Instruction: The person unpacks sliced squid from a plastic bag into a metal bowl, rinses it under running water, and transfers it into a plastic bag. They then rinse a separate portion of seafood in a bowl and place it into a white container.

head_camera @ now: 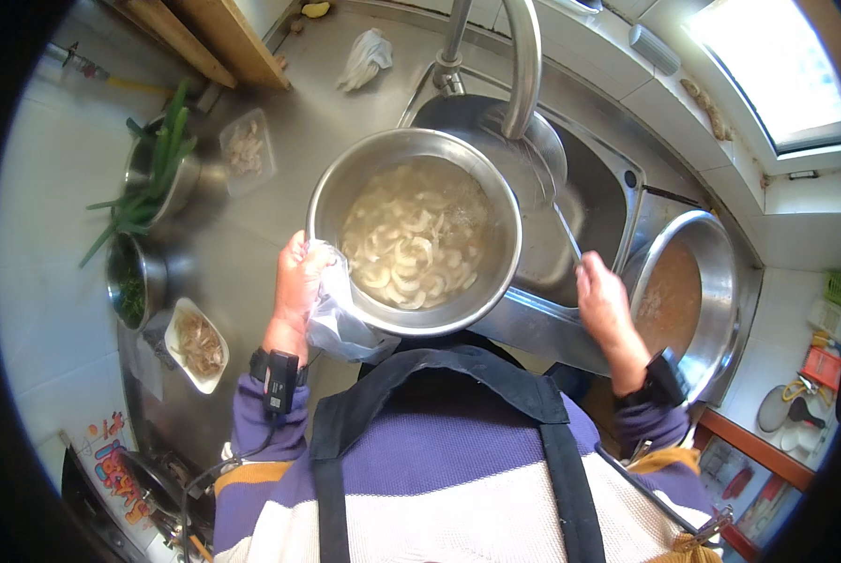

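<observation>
A large stainless steel bowl (506, 204) holds cloudy liquid with many pale, curved slices (413, 260) in it. My left hand (299, 281) grips the bowl's left rim, with a clear plastic bag (343, 317) bunched under the fingers. In my right hand (600, 292) is the thin handle of a wire-mesh strainer (545, 151). The strainer's mesh head lies over the sink basin (596, 183), beside the bowl and below the faucet spout, partly hidden by both. The bowl covers the sink's near left side.
A curved steel faucet (526, 63) arches over the sink. Right of it stands a steel basin (723, 260) of brownish liquid. On the left counter are green onions (167, 155) in a pot, a bowl of chopped greens (132, 288), a white dish (216, 373) and a clear plastic tub (265, 155). A crumpled cloth (369, 60) lies behind.
</observation>
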`<move>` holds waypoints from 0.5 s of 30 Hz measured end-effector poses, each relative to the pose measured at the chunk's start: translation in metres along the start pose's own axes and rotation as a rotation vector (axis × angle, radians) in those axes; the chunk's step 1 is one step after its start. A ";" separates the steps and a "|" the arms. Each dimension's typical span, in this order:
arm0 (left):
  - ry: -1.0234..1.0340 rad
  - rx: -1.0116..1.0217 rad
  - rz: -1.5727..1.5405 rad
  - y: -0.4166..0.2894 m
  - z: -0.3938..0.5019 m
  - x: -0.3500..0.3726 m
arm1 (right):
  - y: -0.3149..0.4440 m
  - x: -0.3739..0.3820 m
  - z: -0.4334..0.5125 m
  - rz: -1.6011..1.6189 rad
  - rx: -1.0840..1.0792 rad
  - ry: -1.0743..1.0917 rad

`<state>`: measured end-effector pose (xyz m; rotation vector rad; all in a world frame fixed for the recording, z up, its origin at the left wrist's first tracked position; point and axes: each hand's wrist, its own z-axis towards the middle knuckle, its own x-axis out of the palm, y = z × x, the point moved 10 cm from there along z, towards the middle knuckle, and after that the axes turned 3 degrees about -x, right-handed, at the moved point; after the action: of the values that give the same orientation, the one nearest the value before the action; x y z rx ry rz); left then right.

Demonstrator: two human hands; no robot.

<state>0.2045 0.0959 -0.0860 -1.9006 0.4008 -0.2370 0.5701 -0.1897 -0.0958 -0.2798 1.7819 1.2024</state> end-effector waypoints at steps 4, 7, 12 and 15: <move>-0.013 0.027 0.023 -0.010 -0.002 0.002 | -0.055 0.096 -0.060 0.408 0.366 0.225; 0.013 0.040 0.067 -0.015 0.000 0.005 | -0.060 0.133 -0.069 0.455 0.313 0.216; 0.012 0.100 0.178 -0.023 -0.001 0.004 | -0.063 0.180 -0.068 0.537 0.252 0.186; -0.010 0.091 0.257 -0.027 -0.002 0.003 | -0.061 0.201 -0.063 0.574 0.197 0.184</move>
<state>0.2109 0.1013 -0.0605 -1.7398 0.6118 -0.0734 0.4650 -0.2126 -0.2869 0.2653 2.2100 1.4069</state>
